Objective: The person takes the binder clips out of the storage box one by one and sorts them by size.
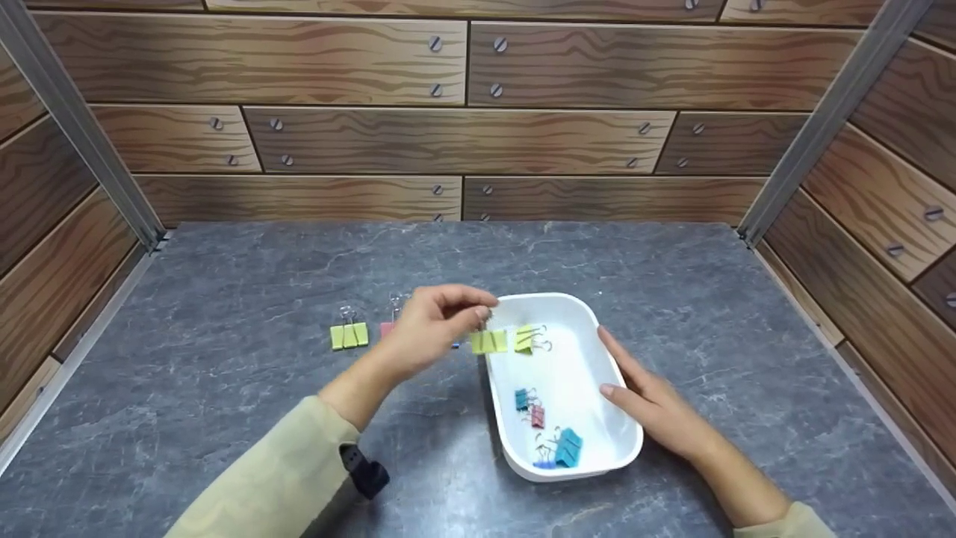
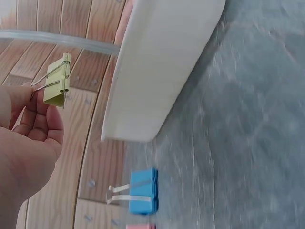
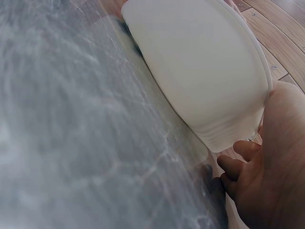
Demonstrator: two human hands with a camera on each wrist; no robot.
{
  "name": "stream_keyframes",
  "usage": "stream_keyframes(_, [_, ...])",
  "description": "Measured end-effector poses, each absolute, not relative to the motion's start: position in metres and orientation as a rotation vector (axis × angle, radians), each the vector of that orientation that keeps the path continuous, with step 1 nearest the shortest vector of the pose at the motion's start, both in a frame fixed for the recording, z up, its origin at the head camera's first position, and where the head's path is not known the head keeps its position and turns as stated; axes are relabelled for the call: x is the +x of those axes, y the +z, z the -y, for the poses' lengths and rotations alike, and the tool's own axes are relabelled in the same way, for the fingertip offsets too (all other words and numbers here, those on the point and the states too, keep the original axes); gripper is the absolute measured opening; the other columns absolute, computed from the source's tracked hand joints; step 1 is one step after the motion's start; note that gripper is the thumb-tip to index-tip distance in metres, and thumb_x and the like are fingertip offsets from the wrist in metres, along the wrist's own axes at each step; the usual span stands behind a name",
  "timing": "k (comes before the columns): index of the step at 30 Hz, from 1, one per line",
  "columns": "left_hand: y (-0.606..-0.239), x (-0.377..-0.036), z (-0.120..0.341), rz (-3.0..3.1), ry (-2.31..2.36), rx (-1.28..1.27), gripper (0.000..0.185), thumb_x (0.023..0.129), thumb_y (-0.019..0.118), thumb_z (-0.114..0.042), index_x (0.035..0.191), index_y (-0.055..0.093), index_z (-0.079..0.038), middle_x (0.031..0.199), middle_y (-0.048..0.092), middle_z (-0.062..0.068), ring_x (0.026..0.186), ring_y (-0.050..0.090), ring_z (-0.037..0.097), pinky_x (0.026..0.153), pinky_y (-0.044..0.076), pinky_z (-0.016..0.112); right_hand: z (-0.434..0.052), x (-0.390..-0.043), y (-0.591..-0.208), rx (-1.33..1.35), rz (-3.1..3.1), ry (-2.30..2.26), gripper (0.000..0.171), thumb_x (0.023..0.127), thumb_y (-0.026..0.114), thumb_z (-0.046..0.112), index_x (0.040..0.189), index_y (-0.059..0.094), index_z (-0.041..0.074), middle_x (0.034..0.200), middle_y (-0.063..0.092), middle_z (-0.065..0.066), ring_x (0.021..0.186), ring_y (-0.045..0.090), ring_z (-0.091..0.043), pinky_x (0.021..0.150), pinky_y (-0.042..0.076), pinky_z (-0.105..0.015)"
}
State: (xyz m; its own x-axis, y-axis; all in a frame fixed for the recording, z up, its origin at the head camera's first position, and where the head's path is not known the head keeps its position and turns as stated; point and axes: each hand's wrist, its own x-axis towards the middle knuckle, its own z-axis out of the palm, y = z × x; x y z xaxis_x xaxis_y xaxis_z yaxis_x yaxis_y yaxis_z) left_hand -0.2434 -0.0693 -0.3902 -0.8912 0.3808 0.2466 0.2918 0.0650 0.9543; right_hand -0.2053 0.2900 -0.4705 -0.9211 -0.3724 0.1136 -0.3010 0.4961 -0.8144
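Grey marbled tabletop point(image 1: 224, 284), wood-plank walls point(image 1: 358, 60); left hand point(image 1: 426, 329) pinching yellow clip point(image 1: 489, 341), right hand point(image 1: 650, 403) flat against white tray point(image 1: 590, 314).

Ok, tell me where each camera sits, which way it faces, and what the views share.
Head: above, looking forward and down at the white tray; both forearms, left hand and right hand show.
Left wrist: low beside the tray's outer wall; fingers pinch a yellow-green binder clip by its wire handles; a blue clip lies on the table.
Right wrist: low along the grey table; palm beside the tray.
Shared: all three show the tray.
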Motion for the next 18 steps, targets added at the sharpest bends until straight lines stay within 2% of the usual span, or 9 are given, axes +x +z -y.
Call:
stream_keyframes(4, [-0.392, -0.246, 0.084, -2.296, 1.958, 0.681, 0.018, 0.104, 0.066, -0.005, 0.118, 0.078, -0.003, 0.11, 0.076, 0.016, 0.095, 0.071, 0.024, 0.087, 0.06, 0.041, -0.289, -0.205, -0.47, -0.589, -2.65, -1.418, 0.073, 0.108, 0.063, 0.028, 0.169, 0.024, 0.036, 0.173, 0.027, -0.002, 0.152, 0.033, -0.025, 0.11, 0.037, -0.018])
stream_keyframes(9, [-0.4, -0.248, 0.097, -2.361, 1.928, 0.622, 0.018, 0.104, 0.066, -0.006, 0.118, 0.078, -0.004, 0.104, 0.077, 0.009, 0.097, 0.07, 0.034, 0.087, 0.058, 0.054, -0.29, -0.205, -0.47, -0.585, -2.671, -1.397, 0.073, 0.108, 0.063, 0.03, 0.17, 0.024, 0.035, 0.172, 0.027, -0.002, 0.153, 0.032, -0.025, 0.111, 0.033, -0.016])
stream_keyframes(13, [-0.41, -0.248, 0.105, -2.396, 1.897, 0.556, 0.017, 0.104, 0.067, -0.006, 0.116, 0.079, -0.004, 0.101, 0.077, 0.004, 0.096, 0.07, 0.029, 0.083, 0.058, 0.043, -0.291, -0.204, -0.47, -0.597, -2.673, -1.401, 0.072, 0.108, 0.062, 0.03, 0.17, 0.024, 0.034, 0.172, 0.028, -0.004, 0.152, 0.033, -0.027, 0.11, 0.035, -0.018])
stream_keyframes(18, [-0.425, -0.248, 0.109, -2.395, 1.895, 0.517, 0.016, 0.102, 0.068, -0.003, 0.114, 0.077, 0.002, 0.102, 0.076, 0.015, 0.091, 0.069, 0.023, 0.081, 0.058, 0.033, -0.29, -0.204, -0.471, -0.587, -2.642, -1.431, 0.072, 0.108, 0.063, 0.029, 0.169, 0.025, 0.035, 0.171, 0.03, -0.006, 0.151, 0.037, -0.026, 0.109, 0.04, -0.02])
